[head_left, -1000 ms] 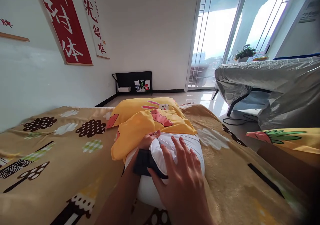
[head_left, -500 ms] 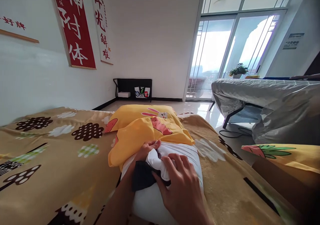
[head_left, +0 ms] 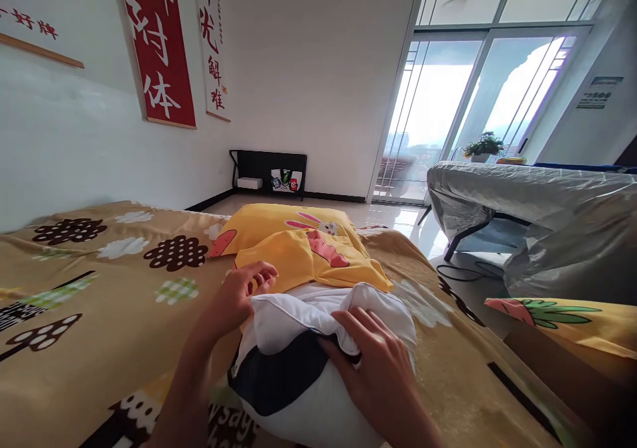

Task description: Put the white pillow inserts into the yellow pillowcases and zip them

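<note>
A white pillow (head_left: 318, 395) with a black panel (head_left: 283, 372) lies in front of me. The edge of its white cover is lifted, showing a dark seam. My right hand (head_left: 373, 355) pinches this edge, fingers on top and thumb beneath. At the left corner of the white fabric is my left hand (head_left: 251, 285), its fingers loosely curled and apart, with nothing visible between them. Just beyond, a crumpled yellow pillowcase (head_left: 279, 255) with a carrot print lies over the pillow's far end. Behind it rests a yellow pillow (head_left: 259, 219) with a rabbit print.
A brown patterned blanket (head_left: 124, 295) spreads beneath everything. Yellow carrot-print fabric (head_left: 572, 318) sits at the right. A plastic-covered table (head_left: 537, 186) bears a potted plant (head_left: 482, 146). By the far wall is a low black shelf (head_left: 293, 162).
My left hand has moved left and up, off the middle of the fabric. The white edge now stretches wider, and more of the black panel shows. The right hand keeps its pinch.
</note>
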Demonstrator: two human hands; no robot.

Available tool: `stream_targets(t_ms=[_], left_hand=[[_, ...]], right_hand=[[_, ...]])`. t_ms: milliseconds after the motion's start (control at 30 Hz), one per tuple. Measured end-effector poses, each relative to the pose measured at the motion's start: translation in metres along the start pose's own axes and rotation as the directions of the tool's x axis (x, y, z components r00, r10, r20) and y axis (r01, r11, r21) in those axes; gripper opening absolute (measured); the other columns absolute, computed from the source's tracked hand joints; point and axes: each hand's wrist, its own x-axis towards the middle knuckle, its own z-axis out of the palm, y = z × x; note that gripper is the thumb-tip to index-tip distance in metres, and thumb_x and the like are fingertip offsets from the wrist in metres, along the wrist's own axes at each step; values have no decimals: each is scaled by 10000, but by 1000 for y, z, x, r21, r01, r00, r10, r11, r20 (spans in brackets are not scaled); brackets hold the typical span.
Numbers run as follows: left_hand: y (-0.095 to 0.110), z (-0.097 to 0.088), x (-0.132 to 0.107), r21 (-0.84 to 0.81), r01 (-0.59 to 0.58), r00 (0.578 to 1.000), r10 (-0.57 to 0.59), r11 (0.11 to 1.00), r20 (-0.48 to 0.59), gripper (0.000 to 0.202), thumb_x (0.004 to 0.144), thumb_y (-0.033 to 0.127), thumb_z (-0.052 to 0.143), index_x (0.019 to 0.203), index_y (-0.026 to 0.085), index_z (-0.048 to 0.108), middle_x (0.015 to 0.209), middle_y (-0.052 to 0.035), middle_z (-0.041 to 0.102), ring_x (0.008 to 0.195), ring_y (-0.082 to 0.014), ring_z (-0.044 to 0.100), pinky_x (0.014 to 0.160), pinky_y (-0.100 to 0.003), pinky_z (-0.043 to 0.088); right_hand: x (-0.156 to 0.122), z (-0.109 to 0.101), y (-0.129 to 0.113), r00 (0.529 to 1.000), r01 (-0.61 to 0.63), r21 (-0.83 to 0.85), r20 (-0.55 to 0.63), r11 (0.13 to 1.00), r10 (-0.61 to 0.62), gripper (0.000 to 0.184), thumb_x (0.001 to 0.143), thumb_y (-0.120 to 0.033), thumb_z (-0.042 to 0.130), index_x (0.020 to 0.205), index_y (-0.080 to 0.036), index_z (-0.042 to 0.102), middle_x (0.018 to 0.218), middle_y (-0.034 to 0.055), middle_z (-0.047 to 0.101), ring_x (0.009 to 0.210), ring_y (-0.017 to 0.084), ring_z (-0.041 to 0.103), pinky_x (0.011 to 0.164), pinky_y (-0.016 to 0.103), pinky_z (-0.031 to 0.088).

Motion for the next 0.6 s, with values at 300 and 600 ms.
stream_targets(t_ms=[300,600], left_hand=[[-36,28,16,316,-101,990,65,943,122,248,771,224,555,1018,211,562,1077,-60,550,1041,-214,494,930,-349,394],[-71,47,38,426,-74,996,85,902,-8,147,834,178,513,950,180,603,1063,-92,590,1022,-220,510,933,-366,388]], right_hand=[[-1,1,-4,997,74,-64,-25,995,-76,174,884,-411,541,964,-267,596,830,19,634,774,194,597,599,272,448],[11,3,-10,999,45,-182,6,982,-45,267,902,-482,494,985,-271,634,911,24,681,799,192,635,622,273,448]])
